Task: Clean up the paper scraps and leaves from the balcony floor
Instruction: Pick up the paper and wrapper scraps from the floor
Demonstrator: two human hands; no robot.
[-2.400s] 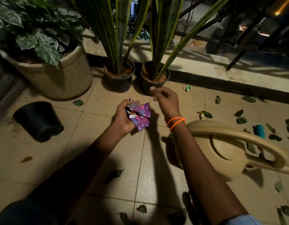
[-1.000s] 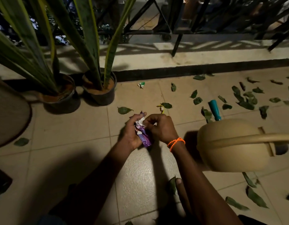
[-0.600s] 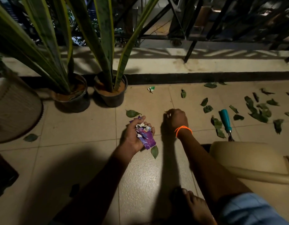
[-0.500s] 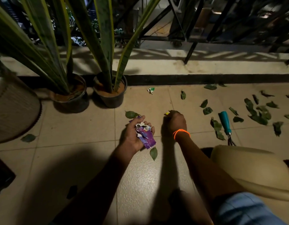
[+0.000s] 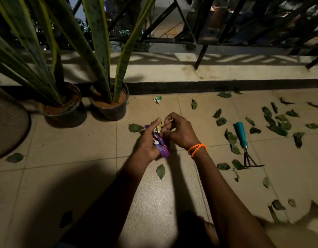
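Left hand (image 5: pixel 148 140) around paper scraps (image 5: pixel 161 145)

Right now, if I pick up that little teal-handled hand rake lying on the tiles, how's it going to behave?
The hand rake will probably feel stiff and light, given its thin dark prongs and short teal handle. The round handle could roll slightly if nudged, though the bent prongs resting on the floor should stop it. Leaves touching it may shift.

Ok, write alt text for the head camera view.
A person crouched on a tiled balcony floor grips a bunch of purple paper scraps in the left hand while the right hand tucks another piece in. Green leaves and a teal hand rake lie to the right, two potted plants behind.
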